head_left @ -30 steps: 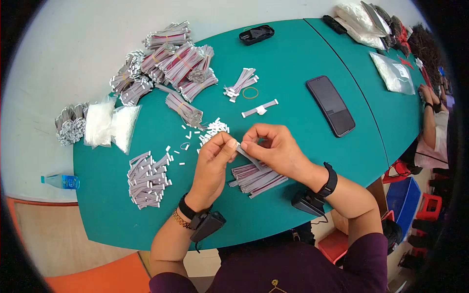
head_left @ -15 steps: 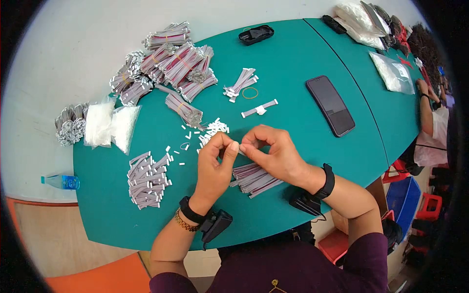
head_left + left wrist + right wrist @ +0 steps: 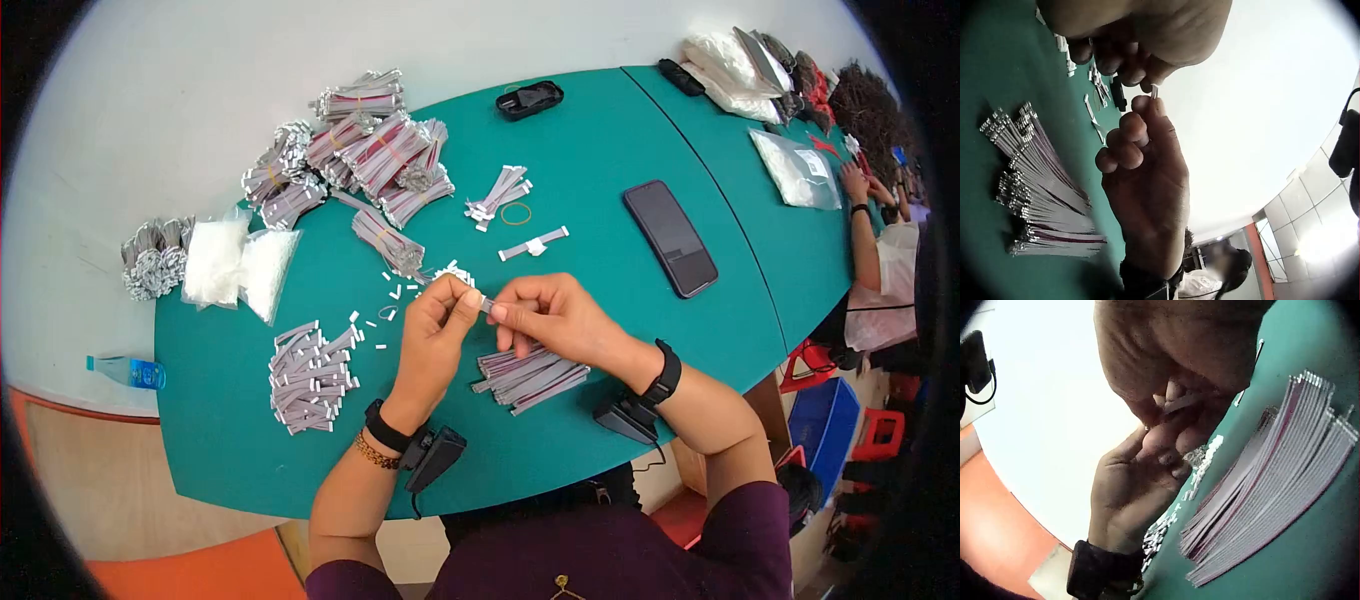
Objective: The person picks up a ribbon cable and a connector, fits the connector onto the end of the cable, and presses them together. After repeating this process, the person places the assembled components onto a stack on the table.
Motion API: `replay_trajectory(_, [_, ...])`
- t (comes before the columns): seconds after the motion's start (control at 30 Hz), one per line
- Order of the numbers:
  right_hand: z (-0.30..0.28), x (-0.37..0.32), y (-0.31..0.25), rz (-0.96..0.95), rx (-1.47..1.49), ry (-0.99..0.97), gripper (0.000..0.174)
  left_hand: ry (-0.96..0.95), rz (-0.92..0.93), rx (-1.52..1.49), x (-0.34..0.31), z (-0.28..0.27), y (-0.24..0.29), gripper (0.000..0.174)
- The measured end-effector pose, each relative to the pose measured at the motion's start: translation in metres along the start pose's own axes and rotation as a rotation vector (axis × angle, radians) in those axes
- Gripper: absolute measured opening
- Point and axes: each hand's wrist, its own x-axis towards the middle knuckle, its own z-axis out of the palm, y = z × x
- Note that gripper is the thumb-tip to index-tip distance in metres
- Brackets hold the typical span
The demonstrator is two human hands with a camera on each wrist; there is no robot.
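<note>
Between the two hands is a short grey ribbon cable [image 3: 487,304], most of it covered by fingers. My left hand [image 3: 430,325] pinches one end between thumb and forefinger. On the other side my right hand [image 3: 560,320] pinches it the same way, its other fingers curled beneath. The left wrist view shows a small pale piece of the cable [image 3: 1155,92] at the fingertips. Under the right hand lies a fanned stack of ribbon cables [image 3: 530,378]. Loose white connector housings [image 3: 455,272] are scattered just beyond the left hand, partly hidden by it.
Left of the hands is a heap of cables with white ends [image 3: 312,378]. Banded bundles [image 3: 385,155] and bags of white parts [image 3: 215,262] stand behind. A phone [image 3: 670,238], a rubber band [image 3: 516,213] and a black case [image 3: 530,100] lie farther off. Another person's arm [image 3: 866,245] reaches in at right.
The fingertips have drawn slightly apart, so a short stretch of grey cable shows between them. The right hand's lower fingers have shifted. The head view has tilted, moving the table lower in it.
</note>
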Motion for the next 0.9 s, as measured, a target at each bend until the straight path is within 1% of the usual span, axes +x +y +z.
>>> replay_trajectory(0.2, [-0.001, -0.001, 0.000, -0.028, -0.047, 0.018, 0.018, -0.079, -0.112, -0.083, 0.002, -0.001, 0.007, 0.026])
replay_trajectory(0.3, [-0.001, -0.001, 0.002, -0.019, -0.064, 0.014, 0.018, -0.137, -0.096, -0.012, 0.003, -0.005, 0.008, 0.025])
replay_trajectory(0.33, [0.000, -0.001, 0.003, -0.024, -0.075, 0.015, 0.019, -0.161, -0.077, 0.021, 0.004, -0.005, 0.008, 0.020])
replay_trajectory(0.4, [0.001, -0.002, 0.004, -0.033, -0.099, 0.020, 0.020, -0.164, -0.025, 0.030, 0.005, -0.009, 0.002, 0.016])
replay_trajectory(0.43, [0.003, -0.003, 0.003, -0.070, -0.124, 0.025, 0.020, -0.165, 0.000, 0.035, 0.005, -0.010, 0.000, 0.015])
replay_trajectory(0.53, [0.009, -0.008, -0.001, -0.153, -0.179, 0.031, 0.021, -0.092, 0.079, 0.034, 0.004, -0.006, 0.003, 0.016])
replay_trajectory(0.63, [0.007, -0.008, -0.007, -0.165, -0.202, 0.046, 0.022, -0.068, 0.074, 0.022, 0.000, -0.004, 0.005, 0.018])
replay_trajectory(0.7, [0.001, -0.003, -0.008, -0.163, -0.227, 0.082, 0.023, -0.109, 0.034, 0.057, 0.000, -0.006, -0.001, 0.017])
replay_trajectory(0.73, [0.001, -0.003, -0.008, -0.152, -0.226, 0.047, 0.023, -0.125, 0.017, 0.072, 0.000, -0.007, -0.002, 0.017])
replay_trajectory(0.8, [0.005, -0.006, -0.003, -0.126, -0.215, -0.024, 0.023, -0.094, 0.029, 0.009, 0.000, -0.007, -0.001, 0.017])
replay_trajectory(0.9, [0.005, -0.003, -0.010, -0.131, -0.176, -0.039, 0.023, -0.090, 0.015, -0.077, 0.002, -0.007, 0.005, 0.017])
